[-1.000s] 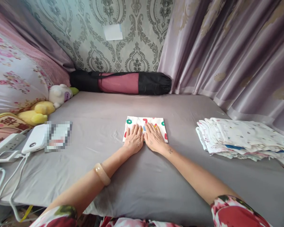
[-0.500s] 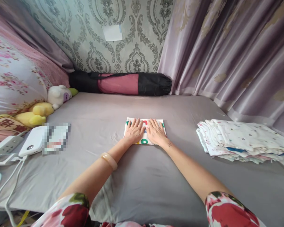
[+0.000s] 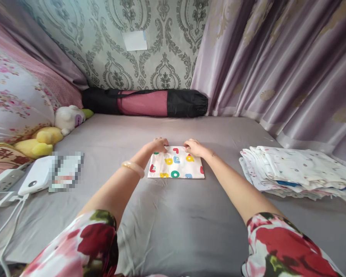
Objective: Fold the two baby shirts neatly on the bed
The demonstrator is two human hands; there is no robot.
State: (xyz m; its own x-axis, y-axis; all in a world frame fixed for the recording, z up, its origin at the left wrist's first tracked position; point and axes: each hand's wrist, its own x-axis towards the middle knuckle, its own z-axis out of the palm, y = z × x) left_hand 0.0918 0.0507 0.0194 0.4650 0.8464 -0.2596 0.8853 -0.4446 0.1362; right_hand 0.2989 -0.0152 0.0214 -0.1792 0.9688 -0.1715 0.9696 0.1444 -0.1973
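Note:
A small folded white cloth (image 3: 175, 166) printed with coloured letters lies flat on the grey bed sheet (image 3: 167, 227). My left hand (image 3: 159, 144) sits at the cloth's far left corner, its fingers curled onto the far edge. At the far edge's right part my right hand (image 3: 193, 147) is curled the same way. Both seem to pinch that edge, though the fingertips are partly hidden. A pale bangle (image 3: 133, 167) circles my left wrist.
A stack of folded patterned cloths (image 3: 296, 169) lies at the right by the mauve curtain (image 3: 276, 65). A black and pink rolled bag (image 3: 145, 102) lies against the back wall. Plush toys (image 3: 57, 129), a white power bank (image 3: 36, 179) and cables sit at the left.
Both hands slid from the cloth's near part, flat on it, up to its far edge and curled there. The cloth's printed face now shows.

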